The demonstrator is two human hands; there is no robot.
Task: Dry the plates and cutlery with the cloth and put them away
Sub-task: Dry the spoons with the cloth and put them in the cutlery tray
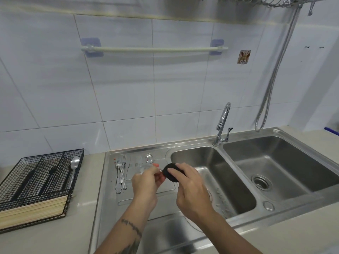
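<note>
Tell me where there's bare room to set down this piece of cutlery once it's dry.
Free: the countertop strip between the wire organizer and the sink's drainboard, and the drainboard's near end below the forks. In the organizer, the slot holding one spoon has room. Crowded: the drainboard's far end, with forks and another spoon.

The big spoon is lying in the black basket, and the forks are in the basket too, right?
Not quite. The head view shows the spoon in the black basket, but the forks lie on the sink's draining board, beside the basket.

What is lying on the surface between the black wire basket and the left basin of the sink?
In the head view, forks and a spoon lie on the drainboard between basket and basin.
</note>
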